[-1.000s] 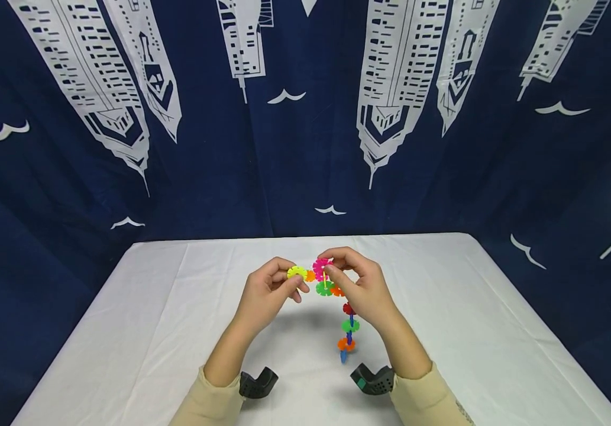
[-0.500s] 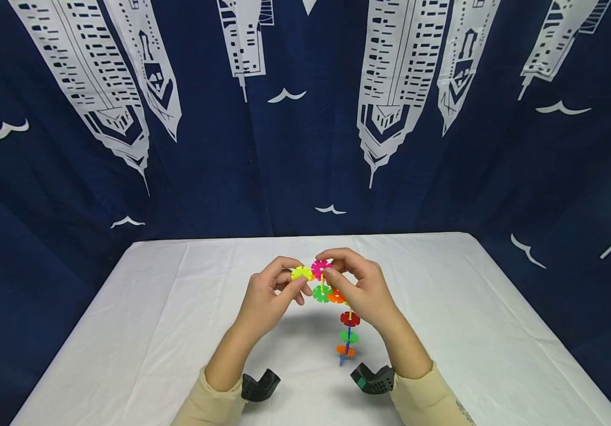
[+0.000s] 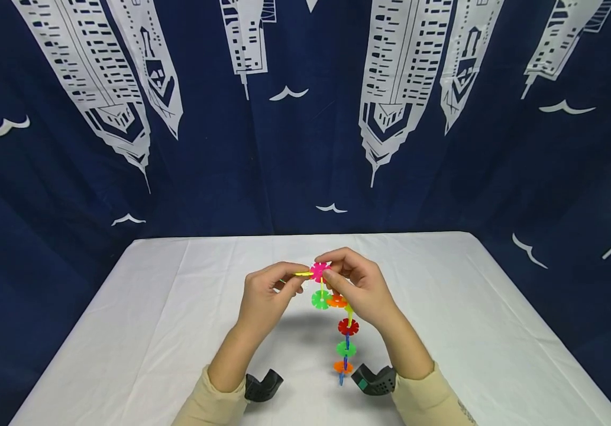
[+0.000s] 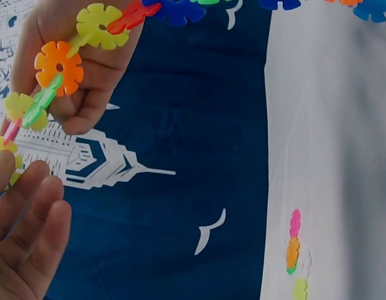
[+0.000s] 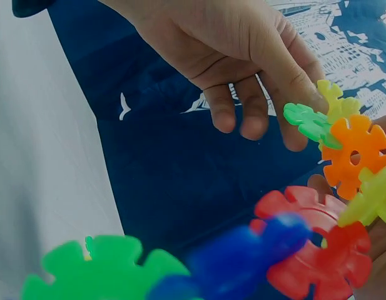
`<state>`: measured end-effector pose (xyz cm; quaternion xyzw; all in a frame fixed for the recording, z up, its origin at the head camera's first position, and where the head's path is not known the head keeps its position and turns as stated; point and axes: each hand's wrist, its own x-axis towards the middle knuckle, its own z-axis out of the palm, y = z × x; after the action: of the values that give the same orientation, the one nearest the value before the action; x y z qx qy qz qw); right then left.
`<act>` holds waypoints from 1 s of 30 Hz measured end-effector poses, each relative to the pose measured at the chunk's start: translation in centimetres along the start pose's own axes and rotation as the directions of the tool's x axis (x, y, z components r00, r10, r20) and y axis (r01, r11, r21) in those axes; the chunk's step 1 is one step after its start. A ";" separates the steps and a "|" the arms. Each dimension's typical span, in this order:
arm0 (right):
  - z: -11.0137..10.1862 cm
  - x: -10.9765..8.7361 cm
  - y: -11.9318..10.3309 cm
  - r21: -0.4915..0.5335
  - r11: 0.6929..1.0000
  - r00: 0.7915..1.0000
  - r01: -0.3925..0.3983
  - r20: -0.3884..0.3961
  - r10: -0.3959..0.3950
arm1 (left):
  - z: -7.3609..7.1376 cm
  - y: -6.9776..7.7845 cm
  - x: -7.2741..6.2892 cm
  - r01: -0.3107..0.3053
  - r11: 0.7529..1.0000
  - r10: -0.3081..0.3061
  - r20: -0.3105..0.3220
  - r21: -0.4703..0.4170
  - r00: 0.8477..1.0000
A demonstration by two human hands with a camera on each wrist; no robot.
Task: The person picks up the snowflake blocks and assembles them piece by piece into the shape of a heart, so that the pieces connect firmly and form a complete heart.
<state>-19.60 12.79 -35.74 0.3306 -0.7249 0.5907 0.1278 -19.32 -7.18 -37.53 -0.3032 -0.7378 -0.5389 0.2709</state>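
Note:
Both hands hold a chain of slotted flower-shaped plastic discs above the table. My left hand pinches a yellow disc, seen edge-on at the chain's upper left end. My right hand has thumb and fingertips on the pink disc close beside it. From there the chain hangs through a green disc, an orange disc and a red disc to a blue tip. In the right wrist view the red disc is close to the camera, partly covering the right hand.
White cloth covers the table. A dark blue curtain with white building prints hangs behind it. Black wrist cameras sit at both cuffs. Several small coloured discs show against white in the left wrist view.
The yellow disc has turned from face-on to edge-on and come closer to the pink disc as the left hand shifted slightly right. The chain's lower end has swung down toward the near edge.

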 end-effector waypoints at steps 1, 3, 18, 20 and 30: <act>0.0 0.0 0.0 -0.003 1.000 1.000 0.005 -0.005 -0.005 | 0.1 0.0 0.0 0.001 1.000 -0.001 -0.009 -0.002 1.000; 0.0 0.0 0.2 -0.009 1.000 1.000 0.019 -0.019 -0.019 | 0.2 0.0 0.0 0.014 1.000 -0.014 -0.020 -0.023 1.000; 0.0 -0.2 0.1 0.036 0.997 0.997 0.069 -0.047 -0.067 | 1.4 1.2 -0.2 0.368 0.751 -0.400 0.066 -0.548 0.914; 0.1 -0.2 0.1 0.038 0.996 0.996 0.080 -0.048 -0.078 | 1.5 1.3 -0.3 0.397 0.691 -0.442 0.082 -0.604 0.893; 0.9 -0.3 0.0 0.010 0.989 0.983 0.150 -0.106 -0.148 | 2.0 2.3 -0.3 0.401 0.554 -0.549 0.042 -0.730 0.834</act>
<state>-19.18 12.09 -36.16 0.3534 -0.6852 0.6024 0.2067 -17.59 -4.78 -36.80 -0.1186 -0.4942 -0.8601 0.0447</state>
